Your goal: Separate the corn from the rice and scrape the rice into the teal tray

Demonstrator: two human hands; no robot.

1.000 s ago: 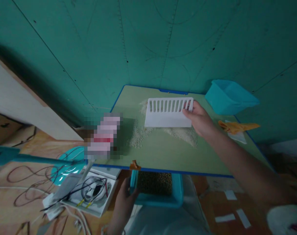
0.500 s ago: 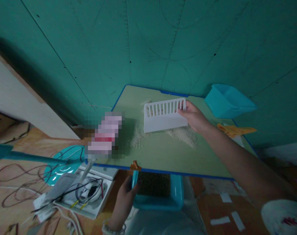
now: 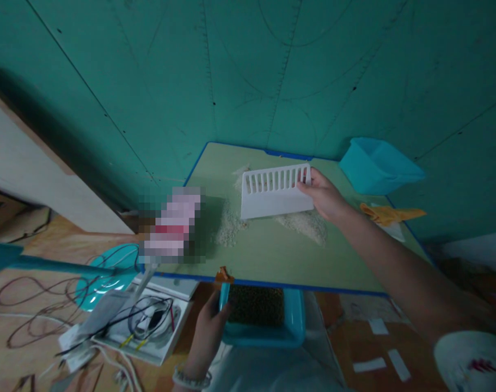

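Observation:
My right hand (image 3: 327,197) grips the right end of a white plastic panel (image 3: 277,204) with a row of slots along its top. The panel is tilted over the pale green table (image 3: 337,269). Pale grains like rice lie in a heap (image 3: 305,226) under its lower right side and in a scattered patch (image 3: 228,231) at its left. Below the table's front edge, my left hand (image 3: 209,329) is closed on the left rim of a blue plastic tray (image 3: 268,340). Small dark greenish grains (image 3: 256,306) fill its left part; the table edge hides its far side.
A blue bin (image 3: 378,166) and an orange cloth (image 3: 390,214) sit at the table's right. A blurred-out object (image 3: 172,226) stands at the left edge. A white box of cables (image 3: 153,321) lies on the floor left. The green wall (image 3: 248,71) stands behind.
The whole view has shifted slightly. Both hands keep their hold, and the white panel stays almost in the same place over the table.

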